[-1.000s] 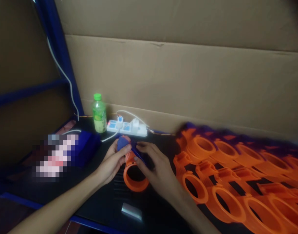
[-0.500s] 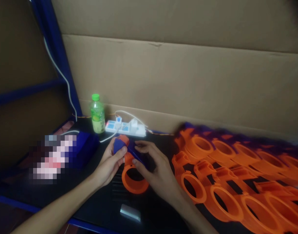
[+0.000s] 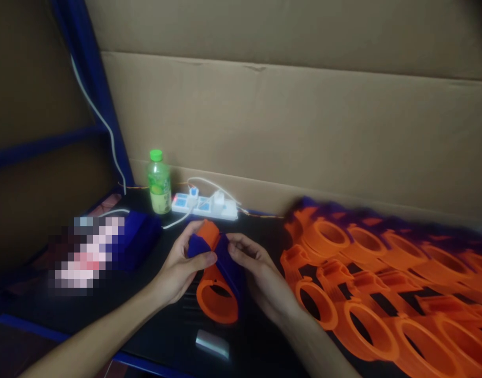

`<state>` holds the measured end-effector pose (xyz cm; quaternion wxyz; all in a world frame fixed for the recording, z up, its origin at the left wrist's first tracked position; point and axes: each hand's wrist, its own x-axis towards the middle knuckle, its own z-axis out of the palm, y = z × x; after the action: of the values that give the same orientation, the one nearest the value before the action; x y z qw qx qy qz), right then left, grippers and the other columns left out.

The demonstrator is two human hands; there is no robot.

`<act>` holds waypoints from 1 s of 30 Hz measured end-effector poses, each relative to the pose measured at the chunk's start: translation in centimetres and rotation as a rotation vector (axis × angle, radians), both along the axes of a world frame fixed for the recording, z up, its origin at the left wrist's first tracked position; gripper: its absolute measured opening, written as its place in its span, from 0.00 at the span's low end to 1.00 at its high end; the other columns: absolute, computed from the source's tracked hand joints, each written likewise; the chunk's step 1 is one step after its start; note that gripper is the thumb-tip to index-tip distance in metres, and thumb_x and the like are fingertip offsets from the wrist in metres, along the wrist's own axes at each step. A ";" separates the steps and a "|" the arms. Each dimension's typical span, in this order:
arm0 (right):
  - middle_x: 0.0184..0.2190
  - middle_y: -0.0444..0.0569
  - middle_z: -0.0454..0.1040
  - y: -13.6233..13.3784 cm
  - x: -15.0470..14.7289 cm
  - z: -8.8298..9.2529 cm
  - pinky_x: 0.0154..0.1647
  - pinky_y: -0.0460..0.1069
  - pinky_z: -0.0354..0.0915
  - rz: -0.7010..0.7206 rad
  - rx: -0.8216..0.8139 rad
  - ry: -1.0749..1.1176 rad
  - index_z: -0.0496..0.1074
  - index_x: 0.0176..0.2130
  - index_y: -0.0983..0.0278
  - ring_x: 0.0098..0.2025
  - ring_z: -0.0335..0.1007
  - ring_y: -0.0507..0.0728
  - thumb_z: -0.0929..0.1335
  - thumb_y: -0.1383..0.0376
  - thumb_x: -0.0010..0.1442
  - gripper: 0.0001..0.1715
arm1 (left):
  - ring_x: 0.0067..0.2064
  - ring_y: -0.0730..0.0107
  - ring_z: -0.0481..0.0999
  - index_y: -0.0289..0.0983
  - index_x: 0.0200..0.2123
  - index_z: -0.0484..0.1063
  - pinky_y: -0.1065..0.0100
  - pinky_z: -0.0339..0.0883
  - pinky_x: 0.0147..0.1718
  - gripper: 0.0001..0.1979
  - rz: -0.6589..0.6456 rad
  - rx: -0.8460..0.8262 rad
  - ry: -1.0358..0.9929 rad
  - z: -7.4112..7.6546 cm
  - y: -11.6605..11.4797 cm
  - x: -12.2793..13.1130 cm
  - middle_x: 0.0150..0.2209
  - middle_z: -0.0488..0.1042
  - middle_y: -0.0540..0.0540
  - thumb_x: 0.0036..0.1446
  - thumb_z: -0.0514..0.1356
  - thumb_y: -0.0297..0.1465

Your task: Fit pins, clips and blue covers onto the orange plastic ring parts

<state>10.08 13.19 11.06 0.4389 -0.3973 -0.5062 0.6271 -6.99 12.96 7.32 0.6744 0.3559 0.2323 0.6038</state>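
Between my hands, over the black table, is an orange plastic part (image 3: 218, 310) with a round ring at its lower end and a blue piece (image 3: 230, 268) along its upper and right side. My left hand (image 3: 185, 265) grips its upper left side, the thumb lying across the front. On the right, my right hand (image 3: 260, 268) pinches the blue piece's upper edge between thumb and fingers. Both hands are closed on the one assembly; some fingertips are hidden behind it. A small silvery block (image 3: 212, 345) lies on the table below the ring.
Rows of orange ring parts (image 3: 367, 331) fill the right side, the back row with blue pieces. Behind my hands are a white power strip (image 3: 205, 206) with plugs and a green-capped bottle (image 3: 159, 184). A blue object (image 3: 138, 241) sits left, beside a blurred-out patch. Cardboard (image 3: 284, 126) stands behind.
My right hand has gone from loosely spread fingers to a pinch on the blue piece. The blue piece now stands along the ring's right side, and the assembly has turned slightly.
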 end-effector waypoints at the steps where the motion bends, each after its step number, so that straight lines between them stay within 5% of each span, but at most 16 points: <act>1: 0.44 0.49 0.77 0.0 0.0 0.0 0.51 0.51 0.69 0.017 -0.021 0.018 0.74 0.47 0.60 0.49 0.73 0.57 0.73 0.55 0.59 0.19 | 0.40 0.65 0.77 0.41 0.50 0.74 0.66 0.71 0.42 0.25 -0.007 0.016 0.006 0.1 0.0 -0.1 0.42 0.77 0.46 0.48 0.72 0.26; 9: 0.51 0.50 0.76 0.0 0.1 0.6 0.54 0.53 0.69 0.045 -0.019 0.032 0.75 0.48 0.59 0.53 0.73 0.59 0.74 0.55 0.57 0.21 | 0.51 0.49 0.77 0.43 0.52 0.74 0.56 0.71 0.49 0.29 -0.060 0.067 0.010 0.7 -0.3 -0.5 0.52 0.75 0.40 0.44 0.74 0.26; 18: 0.45 0.47 0.77 0.5 0.2 0.1 0.47 0.49 0.70 0.068 -0.054 0.017 0.75 0.42 0.59 0.45 0.75 0.55 0.72 0.56 0.60 0.13 | 0.57 0.51 0.73 0.43 0.52 0.73 0.58 0.68 0.53 0.26 -0.082 0.100 0.022 1.1 -0.3 -0.2 0.56 0.74 0.42 0.49 0.71 0.24; 24: 0.50 0.51 0.73 -0.5 0.0 0.8 0.57 0.57 0.66 -0.230 0.549 -0.560 0.74 0.52 0.56 0.53 0.70 0.60 0.66 0.55 0.66 0.17 | 0.50 0.59 0.78 0.40 0.44 0.73 0.61 0.71 0.51 0.17 0.093 -0.048 -0.036 0.9 0.4 0.4 0.47 0.79 0.45 0.51 0.71 0.27; 28: 0.58 0.57 0.66 -2.8 -0.8 0.1 0.56 0.65 0.67 -0.145 0.828 -1.029 0.58 0.67 0.56 0.57 0.64 0.69 0.74 0.51 0.55 0.46 | 0.49 0.59 0.79 0.38 0.44 0.72 0.58 0.71 0.52 0.16 0.218 -0.154 -0.060 0.7 0.9 0.5 0.43 0.79 0.45 0.53 0.71 0.31; 30: 0.58 0.59 0.66 -3.6 -1.0 -0.4 0.55 0.66 0.68 -0.121 0.881 -1.175 0.54 0.70 0.60 0.56 0.64 0.71 0.75 0.55 0.52 0.53 | 0.50 0.60 0.78 0.38 0.45 0.72 0.57 0.69 0.54 0.17 0.218 -0.170 -0.062 0.4 1.0 0.6 0.43 0.79 0.45 0.53 0.71 0.31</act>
<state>9.05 9.59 10.69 0.2482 -0.4817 -0.8401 0.0240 -6.41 13.98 7.69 0.6392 0.2515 0.2989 0.6624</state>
